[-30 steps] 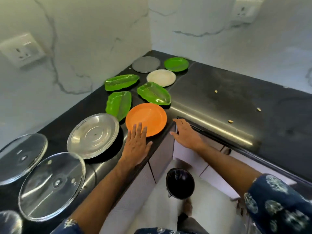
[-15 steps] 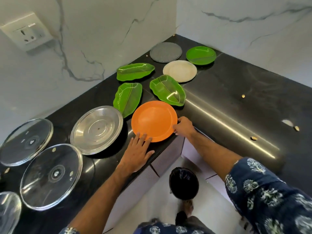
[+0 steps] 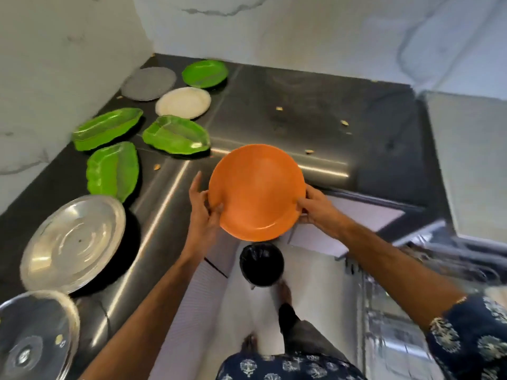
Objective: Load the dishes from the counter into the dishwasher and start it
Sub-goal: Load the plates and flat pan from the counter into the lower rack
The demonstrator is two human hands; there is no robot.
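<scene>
An orange plate is lifted off the black counter, held over the counter's inner corner. My left hand grips its left rim and my right hand grips its right rim. Three green leaf-shaped dishes lie on the counter to the left. Behind them are a grey plate, a white plate and a round green plate. A steel plate and a glass lid sit at the near left. The open dishwasher's rack shows blurred at the right.
A black bin stands on the floor below the plate, beside my foot. Small crumbs dot the counter. White marble walls close off the corner behind. A pale appliance top sits at the right.
Both hands took hold of the orange plate's rim and lifted it off the counter, bringing it right and toward me. The camera view swung to the right.
</scene>
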